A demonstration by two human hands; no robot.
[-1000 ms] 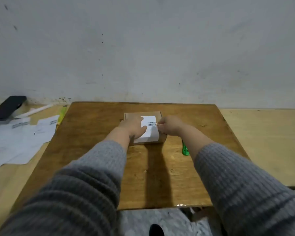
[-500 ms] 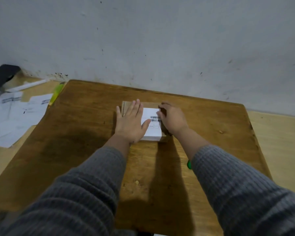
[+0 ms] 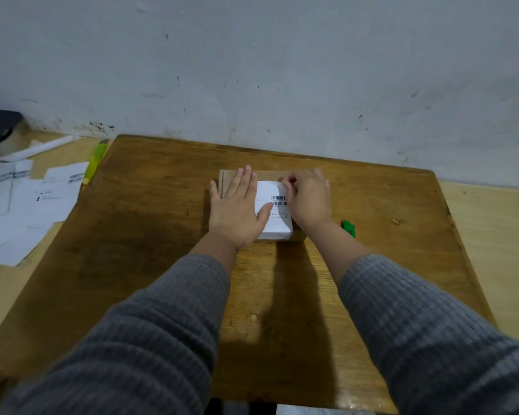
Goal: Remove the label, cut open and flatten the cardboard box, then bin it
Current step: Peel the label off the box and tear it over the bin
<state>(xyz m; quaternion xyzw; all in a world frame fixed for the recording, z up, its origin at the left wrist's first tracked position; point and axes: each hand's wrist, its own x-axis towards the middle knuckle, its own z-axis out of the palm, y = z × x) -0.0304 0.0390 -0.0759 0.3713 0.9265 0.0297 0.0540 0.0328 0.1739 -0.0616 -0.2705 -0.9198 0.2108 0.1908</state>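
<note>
Box (image 3: 226, 181) sits mid-table (image 3: 138, 223); left hand (image 3: 238, 212) lies flat and spread, pinning it; right hand (image 3: 307, 199) pinches the label (image 3: 274, 217) corner at 12 o'clock. Best peel low and slowly toward 6 o'clock

Right hand's fingers (image 3: 286, 184) now at label (image 3: 274, 220) corner.

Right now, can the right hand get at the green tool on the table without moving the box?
Probably yes. The green tool lies in the open on the table, just beside the right hand at its wrist. Nothing covers it, though that hand is busy at the label.
</note>
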